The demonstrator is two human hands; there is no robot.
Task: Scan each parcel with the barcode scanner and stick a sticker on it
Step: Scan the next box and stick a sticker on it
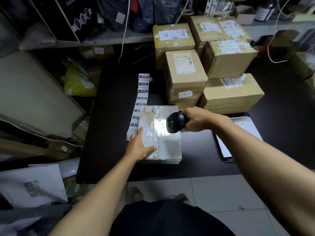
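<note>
A flat white parcel (167,147) wrapped in shiny tape lies on the black table (110,150) in front of me. My left hand (139,147) lies flat on the parcel's near left corner with straight fingers. My right hand (199,119) grips a black barcode scanner (175,122) just above the parcel's right side. A green light shows on the scanner, and a bright white patch of light falls on the parcel's label. A strip of white stickers (142,92) with black characters runs from the parcel's left edge toward the back.
Several brown cardboard boxes (185,74) with labels are stacked at the back right of the table. White papers (238,133) lie on the table's right. Shelves (102,40) with bags and boxes stand behind and left. A white parcel (32,184) sits lower left.
</note>
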